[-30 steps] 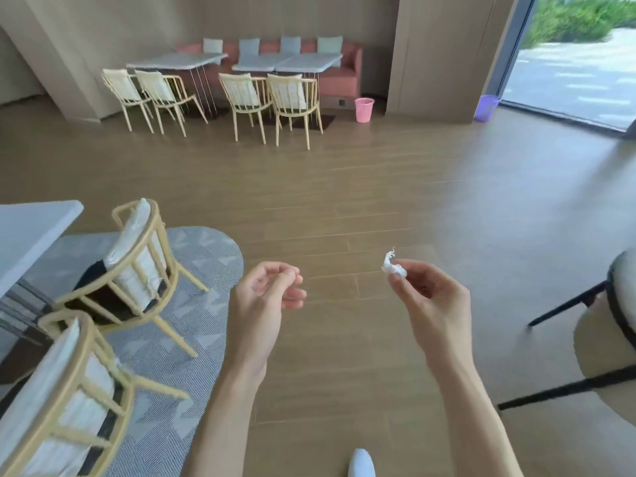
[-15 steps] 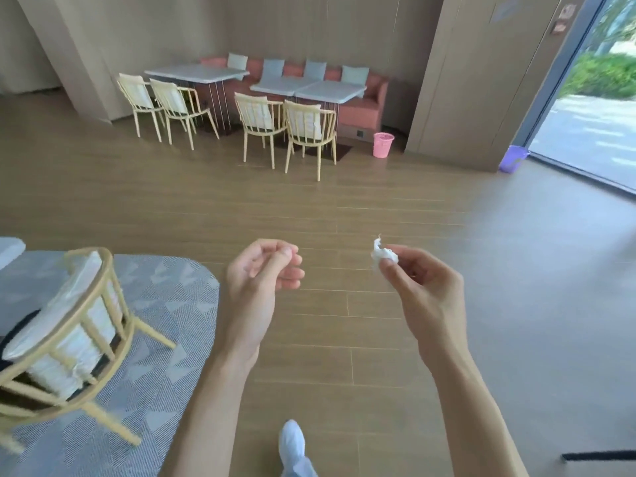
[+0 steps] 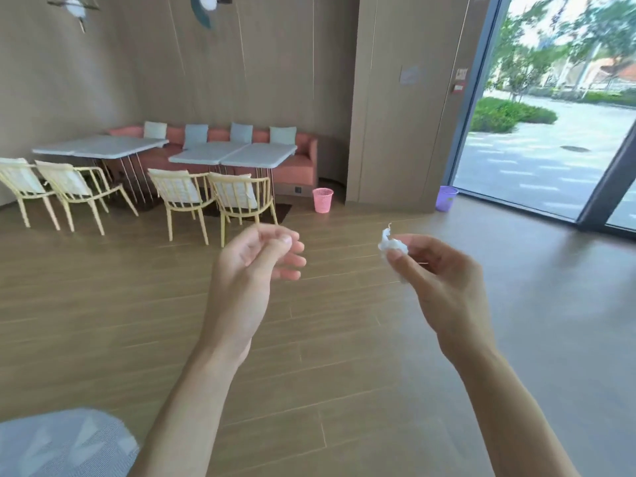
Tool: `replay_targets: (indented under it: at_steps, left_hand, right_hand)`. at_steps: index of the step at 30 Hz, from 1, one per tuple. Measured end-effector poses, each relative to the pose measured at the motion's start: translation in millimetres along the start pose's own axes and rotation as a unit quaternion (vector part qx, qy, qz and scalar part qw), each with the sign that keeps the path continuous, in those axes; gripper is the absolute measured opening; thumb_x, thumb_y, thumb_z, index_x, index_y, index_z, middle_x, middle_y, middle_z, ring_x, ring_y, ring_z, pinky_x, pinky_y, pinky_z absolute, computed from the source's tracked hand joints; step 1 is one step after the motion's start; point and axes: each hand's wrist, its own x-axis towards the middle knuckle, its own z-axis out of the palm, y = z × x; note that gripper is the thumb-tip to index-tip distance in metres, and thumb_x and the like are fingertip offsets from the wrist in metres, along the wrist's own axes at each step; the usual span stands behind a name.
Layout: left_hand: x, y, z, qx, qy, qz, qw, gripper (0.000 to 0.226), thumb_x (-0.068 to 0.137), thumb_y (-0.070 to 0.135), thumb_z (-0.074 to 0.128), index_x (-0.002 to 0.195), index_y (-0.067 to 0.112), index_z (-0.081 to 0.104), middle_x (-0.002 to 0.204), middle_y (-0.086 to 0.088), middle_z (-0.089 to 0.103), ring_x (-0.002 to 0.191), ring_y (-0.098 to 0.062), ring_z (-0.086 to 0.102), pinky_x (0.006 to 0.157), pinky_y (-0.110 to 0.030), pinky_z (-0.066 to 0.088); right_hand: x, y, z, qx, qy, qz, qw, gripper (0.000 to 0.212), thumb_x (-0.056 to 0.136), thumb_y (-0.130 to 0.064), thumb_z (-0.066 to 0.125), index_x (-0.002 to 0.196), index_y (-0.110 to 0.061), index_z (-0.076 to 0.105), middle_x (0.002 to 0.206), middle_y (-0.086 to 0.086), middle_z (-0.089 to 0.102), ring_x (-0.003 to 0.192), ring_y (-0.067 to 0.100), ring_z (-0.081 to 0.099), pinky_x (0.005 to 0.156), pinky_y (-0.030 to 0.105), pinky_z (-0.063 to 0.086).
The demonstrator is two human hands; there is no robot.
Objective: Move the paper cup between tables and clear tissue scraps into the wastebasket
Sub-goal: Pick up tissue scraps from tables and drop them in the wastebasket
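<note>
— Above the wood floor [image 3: 344, 356], what was the right hand [image 3: 437, 277] doing?
— It pinched a crumpled white tissue scrap [image 3: 390, 243] between thumb and fingertips, held out in front of the person at mid-height.
— And the left hand [image 3: 251, 266]?
— It was raised beside the right, well apart from it, fingers loosely curled toward the thumb. Whether anything sat between them could not be told; nothing showed.
— Where was a wastebasket?
— Two stood across the room. A pink wastebasket [image 3: 322, 200] sat on the floor at the end of the coral bench sofa [image 3: 303, 156], near the white tables [image 3: 237, 154] and pale yellow chairs [image 3: 237, 197]. A purple wastebasket [image 3: 446, 198] stood by the wooden pillar [image 3: 406, 98], next to the glass door [image 3: 550, 132].
— Anything nearer?
— Only a grey patterned rug [image 3: 62, 445] at the lower left corner.
</note>
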Motion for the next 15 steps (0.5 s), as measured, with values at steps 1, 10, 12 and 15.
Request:
replay_targets:
  at_steps: [1,10,12,15]
  left_hand:
    - [16.7,-15.4,8.4,0.002,-0.011,-0.008,1.000,0.021,0.092,0.022,0.061,0.097,0.004,0.072,0.094,-0.009,0.076,0.086,-0.027,0.074,0.081,-0.045,0.062]
    - [219.8,-132.9,83.9,0.065,-0.023,-0.027,0.997,0.014,0.098,0.016,0.062,0.099,0.006,0.072,0.097,-0.008,0.076,0.088,-0.027,0.075,0.083,-0.047,0.062]
    - [274.2,-151.3,101.6,0.067,-0.008,-0.026,0.997,0.013,0.100,0.013,0.062,0.099,0.005,0.072,0.097,-0.009,0.076,0.088,-0.028,0.074,0.085,-0.051,0.061]
    - [352.8,-171.2,131.1,0.052,0.006,-0.026,0.998,0.023,0.089,0.026,0.063,0.097,0.006,0.073,0.095,-0.007,0.076,0.086,-0.026,0.075,0.084,-0.050,0.062]
  right_hand:
    - [18.0,13.4,1.6,-0.001,0.007,0.006,1.000,0.002,0.090,-0.023,0.081,0.090,-0.021,0.080,0.071,-0.017,0.073,0.060,-0.003,0.059,0.058,0.005,0.042]
    - [236.6,143.4,33.8,0.019,-0.007,0.007,1.000,0.009,0.087,-0.016,0.082,0.086,-0.025,0.080,0.073,-0.015,0.075,0.063,-0.004,0.064,0.060,0.005,0.044]
    - [294.8,165.5,46.8,0.039,-0.022,0.002,0.999,0.009,0.087,-0.013,0.082,0.087,-0.022,0.080,0.078,-0.009,0.077,0.068,0.000,0.067,0.064,0.010,0.049]
    - [380.8,190.7,63.7,0.063,-0.036,0.003,0.997,0.010,0.087,-0.010,0.082,0.088,-0.020,0.080,0.081,-0.004,0.078,0.073,0.006,0.069,0.068,0.014,0.052]
